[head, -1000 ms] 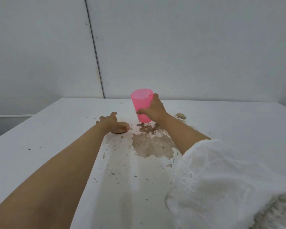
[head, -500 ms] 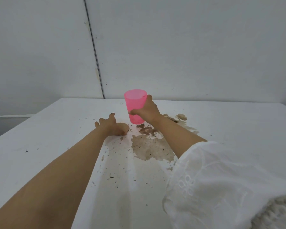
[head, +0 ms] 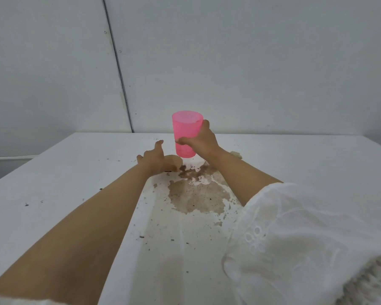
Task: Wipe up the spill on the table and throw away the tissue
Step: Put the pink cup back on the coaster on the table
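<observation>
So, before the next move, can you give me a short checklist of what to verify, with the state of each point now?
1. Pink cup firmly held: ok. The right hand wraps its side, and the cup is upright.
2. Cup off the table: cannot tell; its base sits very near the surface.
3. Cup away from the spill: ok. It is beyond the brown puddle's far edge.
4. Left hand free for wiping: ok. It is open, palm down, left of the puddle.
5. Tissue ready: not ok. No tissue is in view.
6. Spill wiped: not ok. The puddle and dark specks remain.
7. White sleeve clear of the wet area: cannot tell; it hangs close to the puddle.
</observation>
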